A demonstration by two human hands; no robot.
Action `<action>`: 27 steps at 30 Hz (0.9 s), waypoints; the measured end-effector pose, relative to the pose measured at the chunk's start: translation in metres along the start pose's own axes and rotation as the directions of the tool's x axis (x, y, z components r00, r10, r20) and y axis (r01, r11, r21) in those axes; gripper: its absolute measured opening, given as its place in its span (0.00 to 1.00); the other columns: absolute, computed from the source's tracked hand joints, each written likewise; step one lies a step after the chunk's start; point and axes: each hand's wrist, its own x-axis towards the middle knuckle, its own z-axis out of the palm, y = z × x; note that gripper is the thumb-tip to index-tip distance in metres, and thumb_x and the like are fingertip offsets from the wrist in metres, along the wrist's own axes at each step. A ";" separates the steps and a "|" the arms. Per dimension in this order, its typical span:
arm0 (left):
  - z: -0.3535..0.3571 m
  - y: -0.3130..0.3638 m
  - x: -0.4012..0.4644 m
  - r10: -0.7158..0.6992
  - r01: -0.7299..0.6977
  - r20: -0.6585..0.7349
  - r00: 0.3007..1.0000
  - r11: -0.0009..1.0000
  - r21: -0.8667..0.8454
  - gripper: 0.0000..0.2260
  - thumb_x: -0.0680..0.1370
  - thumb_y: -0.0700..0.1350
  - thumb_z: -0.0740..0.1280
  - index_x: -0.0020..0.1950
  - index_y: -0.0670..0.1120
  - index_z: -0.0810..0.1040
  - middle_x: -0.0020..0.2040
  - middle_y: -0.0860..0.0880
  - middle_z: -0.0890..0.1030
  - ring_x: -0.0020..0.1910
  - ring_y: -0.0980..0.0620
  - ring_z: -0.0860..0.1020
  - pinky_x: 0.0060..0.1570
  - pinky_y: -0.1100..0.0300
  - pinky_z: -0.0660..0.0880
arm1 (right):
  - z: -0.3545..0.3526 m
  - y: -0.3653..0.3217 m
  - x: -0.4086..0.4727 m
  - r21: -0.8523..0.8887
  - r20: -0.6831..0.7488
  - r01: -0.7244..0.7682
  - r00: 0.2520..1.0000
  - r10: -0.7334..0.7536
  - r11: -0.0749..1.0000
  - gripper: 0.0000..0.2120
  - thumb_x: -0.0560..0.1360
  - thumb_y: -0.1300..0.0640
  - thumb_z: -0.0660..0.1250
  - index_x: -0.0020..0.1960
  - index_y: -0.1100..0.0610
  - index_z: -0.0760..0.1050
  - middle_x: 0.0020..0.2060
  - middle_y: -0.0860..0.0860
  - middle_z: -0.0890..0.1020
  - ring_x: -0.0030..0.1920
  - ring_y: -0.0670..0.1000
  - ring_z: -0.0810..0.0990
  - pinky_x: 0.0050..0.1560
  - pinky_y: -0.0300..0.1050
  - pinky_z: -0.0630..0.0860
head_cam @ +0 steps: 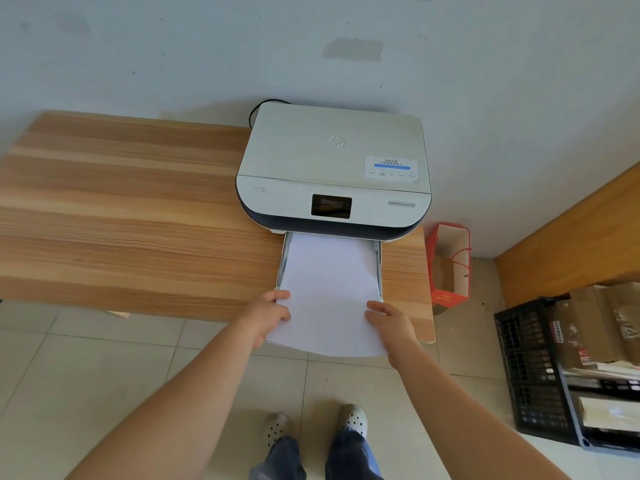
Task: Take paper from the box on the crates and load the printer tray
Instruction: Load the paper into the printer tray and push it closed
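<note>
I see the paper (329, 292) lying partway into the printer tray (379, 268), its far edge hidden under the printer (332, 171) so I cannot tell how deep it sits; the near end overhangs the surface (121, 209) and sags. My left hand (268, 315) grips the sheet's left edge, thumb on top, fingers out of sight beneath. My right hand (389, 322) holds the right edge the same way, its fingers also hidden under the sheet. At the right, black crates (530, 368) hold cardboard boxes (588, 327) cut off by the frame edge, their contents hard to make out. A red paper bag (448, 268) stands on the floor beside the surface.
</note>
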 end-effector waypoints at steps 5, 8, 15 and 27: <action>0.002 0.010 0.014 0.042 -0.041 -0.026 0.999 0.997 0.060 0.24 0.74 0.31 0.66 0.67 0.49 0.74 0.72 0.43 0.67 0.59 0.49 0.71 0.55 0.58 0.70 | 0.001 -0.014 0.013 -0.021 0.038 -0.013 0.999 0.014 1.000 0.17 0.77 0.61 0.61 0.63 0.48 0.76 0.49 0.51 0.80 0.47 0.55 0.81 0.51 0.50 0.79; 0.003 0.015 0.022 0.066 -0.062 -0.043 0.997 0.994 0.089 0.23 0.74 0.31 0.66 0.66 0.50 0.74 0.72 0.43 0.66 0.59 0.48 0.72 0.54 0.56 0.72 | 0.001 -0.023 0.019 -0.058 0.046 -0.019 0.999 0.021 0.998 0.19 0.77 0.62 0.61 0.64 0.47 0.75 0.47 0.48 0.78 0.44 0.54 0.80 0.50 0.51 0.81; 0.008 0.025 0.039 0.111 -0.098 -0.097 0.989 0.987 0.125 0.21 0.76 0.32 0.62 0.65 0.51 0.74 0.71 0.44 0.68 0.42 0.59 0.72 0.34 0.64 0.70 | 0.007 -0.037 0.035 -0.071 0.018 0.040 0.999 -0.038 0.997 0.17 0.76 0.64 0.63 0.62 0.50 0.76 0.50 0.50 0.79 0.47 0.52 0.77 0.51 0.49 0.78; 0.017 0.035 0.065 0.140 -0.106 -0.200 0.970 0.979 0.172 0.24 0.76 0.30 0.54 0.64 0.52 0.74 0.71 0.45 0.68 0.38 0.62 0.69 0.31 0.65 0.65 | 0.015 -0.051 0.060 -0.167 -0.071 -0.006 0.997 -0.006 0.986 0.19 0.78 0.64 0.60 0.67 0.52 0.73 0.41 0.49 0.77 0.38 0.51 0.76 0.43 0.46 0.79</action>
